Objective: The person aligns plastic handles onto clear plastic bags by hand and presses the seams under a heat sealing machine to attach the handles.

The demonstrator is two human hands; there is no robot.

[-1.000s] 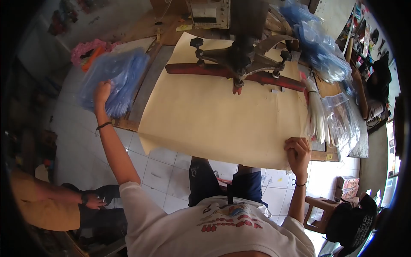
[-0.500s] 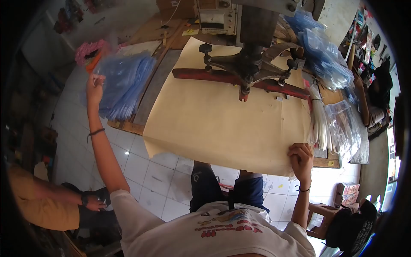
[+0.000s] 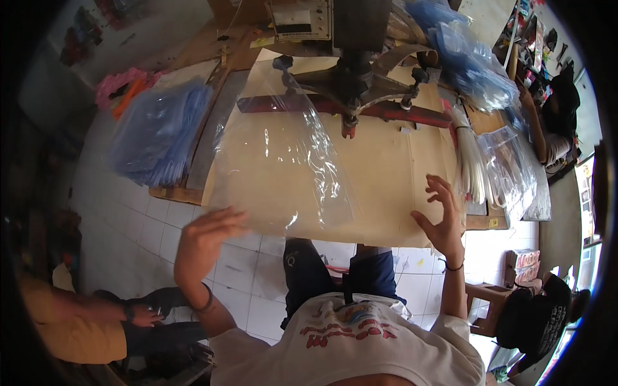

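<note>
A clear plastic sheet (image 3: 283, 164) lies over the left part of the tan paper (image 3: 380, 174), its upper end under the red bar (image 3: 405, 114) of the press. My left hand (image 3: 209, 241), slightly blurred, is at the sheet's lower left corner, fingers extended; whether it touches the plastic is unclear. My right hand (image 3: 443, 215) hovers at the paper's right edge, fingers spread and holding nothing. A stack of bluish plastic sheets (image 3: 161, 132) rests left of the paper.
Bluish plastic (image 3: 473, 58) is piled at the back right, near a bundle of pale strips (image 3: 472, 164) and clear bags (image 3: 508, 167). A control box (image 3: 301, 20) stands behind. One person (image 3: 84, 321) is at lower left, another (image 3: 557, 122) at right.
My left hand has come from the bluish stack to the paper's lower left, and a clear sheet now lies on the paper. My right hand has lifted off the paper's edge and opened.
</note>
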